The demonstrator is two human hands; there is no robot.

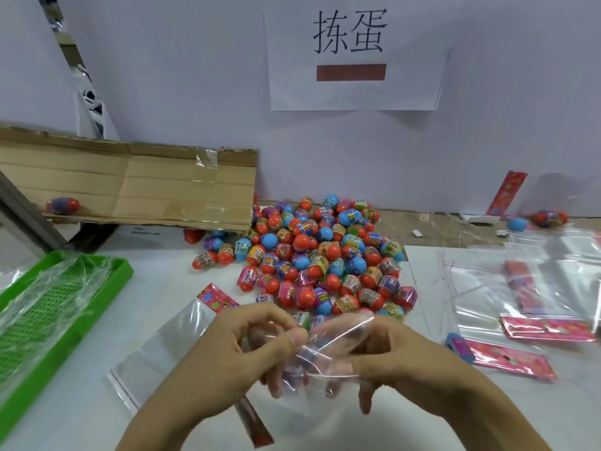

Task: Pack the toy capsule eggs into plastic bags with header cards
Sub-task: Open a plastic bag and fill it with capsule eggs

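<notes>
A heap of colourful capsule eggs (312,255) lies in the middle of the white table. In front of it my left hand (240,349) and my right hand (390,353) both pinch a clear plastic bag (328,349) between them, with small toy eggs blurred inside it. The bag's red header card (253,421) hangs below my left wrist. Another clear bag with a red header card (169,343) lies flat on the table left of my hands.
A green plastic tray (125,271) covered in clear film sits at the left. A flattened cardboard box (130,187) with one egg on it lies behind it. Clear bags (487,288) and pink header cards (510,359) are spread at the right. A paper sign (354,92) hangs on the wall.
</notes>
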